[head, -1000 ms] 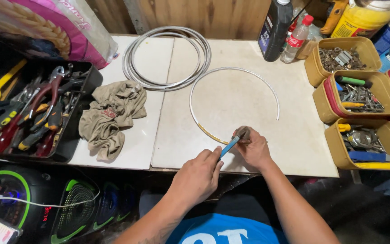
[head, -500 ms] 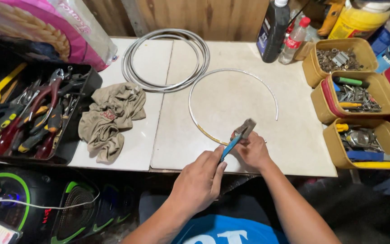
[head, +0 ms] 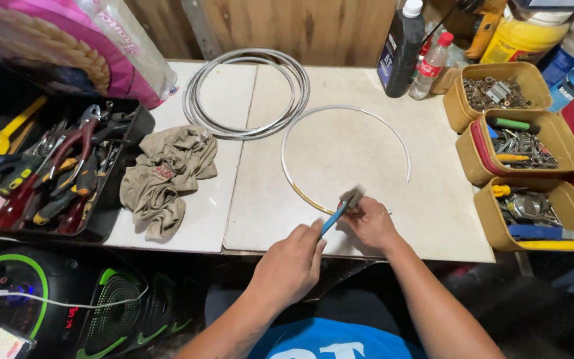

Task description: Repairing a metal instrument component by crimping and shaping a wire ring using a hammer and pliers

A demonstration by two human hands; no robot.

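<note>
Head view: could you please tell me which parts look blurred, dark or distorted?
Head view: the pliers head is motion-blurred between the left hand and right hand; the white tabletop is evenly lit; the lower left corner is dark; the table edges bow, wide-angle.

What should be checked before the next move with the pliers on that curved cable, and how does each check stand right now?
1. Left hand grips blue-handled pliers: ok.
2. Right hand holds the curved cable at its near end: ok.
3. Pliers tip on the cable end: cannot tell, blurred.
4. Cable arc lies flat on the white tabletop: ok.
5. Rag and coiled cable lie apart from the hands: ok.
</note>
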